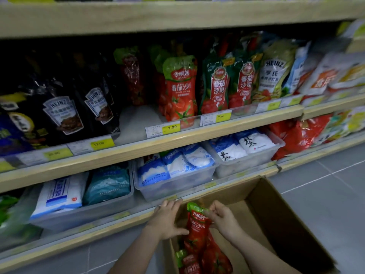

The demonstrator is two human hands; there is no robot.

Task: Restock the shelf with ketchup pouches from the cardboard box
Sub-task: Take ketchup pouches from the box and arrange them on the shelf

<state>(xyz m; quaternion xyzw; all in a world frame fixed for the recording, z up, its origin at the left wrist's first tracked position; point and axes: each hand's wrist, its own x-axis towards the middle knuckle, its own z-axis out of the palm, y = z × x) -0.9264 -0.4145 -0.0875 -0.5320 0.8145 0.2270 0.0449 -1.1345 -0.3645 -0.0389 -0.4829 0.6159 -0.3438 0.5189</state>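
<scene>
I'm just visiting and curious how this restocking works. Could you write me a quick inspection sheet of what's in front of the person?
Surface: middle shelf has a bare gap left of the standing ketchup pouch.
Job's things: open cardboard box on the floor, red pouches inside; one pouch being lifted.
Clutter: salt bags in clear bins below.
Grippers: left hand and right hand both touch that pouch.
Cables: nothing seen.
Surroundings: grey tiled floor.

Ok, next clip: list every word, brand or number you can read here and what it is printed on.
"HEINZ": black pouches, middle shelf left.
"HEINZ": pale pouch, same shelf, right.
"TOMATO KETCHUP": green-topped pouch.
"7.90": yellow price tag.
"7.90": second price tag.
"12.00": price tag.
Chinese characters on the ketchup and salt packs show; the other tags are blurred.
</scene>
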